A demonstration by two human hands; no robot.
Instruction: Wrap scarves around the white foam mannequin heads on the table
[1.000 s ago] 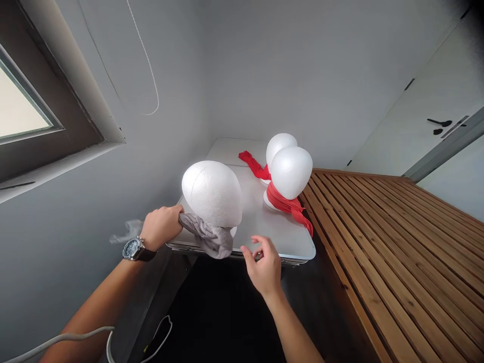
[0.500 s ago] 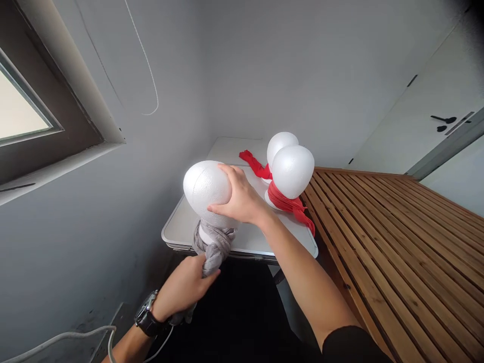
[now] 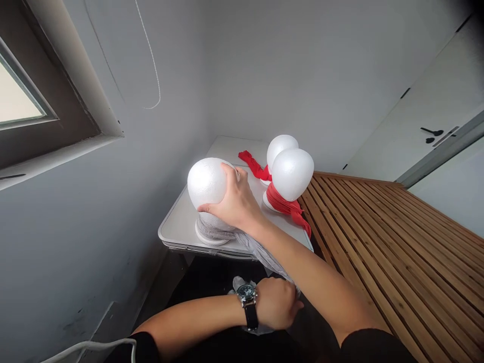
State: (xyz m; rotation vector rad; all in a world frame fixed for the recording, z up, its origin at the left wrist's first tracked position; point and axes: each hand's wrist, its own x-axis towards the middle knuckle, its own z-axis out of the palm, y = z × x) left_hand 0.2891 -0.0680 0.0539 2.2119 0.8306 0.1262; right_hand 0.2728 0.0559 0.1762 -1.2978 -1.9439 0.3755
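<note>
A white foam mannequin head (image 3: 206, 182) stands near the front edge of the white table (image 3: 174, 222). My right hand (image 3: 237, 201) grips its right side, thumb in front and fingers over the top. Around the neck, just above the round base, wraps a grey scarf (image 3: 215, 231). From there the cloth stretches taut to the lower right, passing beneath my right forearm. My left hand (image 3: 275, 304), with a black-strapped watch on the wrist, is closed on it below the table's edge. Part of the loose cloth is hidden behind my left wrist.
Two more foam heads (image 3: 293, 174) stand at the table's right, with red scarves (image 3: 285, 201) at their necks. A slatted wooden platform (image 3: 370, 222) adjoins on the right. A window (image 3: 22, 96) and wall lie left; a white cable (image 3: 91, 345) runs lower left.
My left hand has swung from left to right, drawing the grey scarf across the neck's front. The foam head's base now shows on the table. My right hand stays on the head.
</note>
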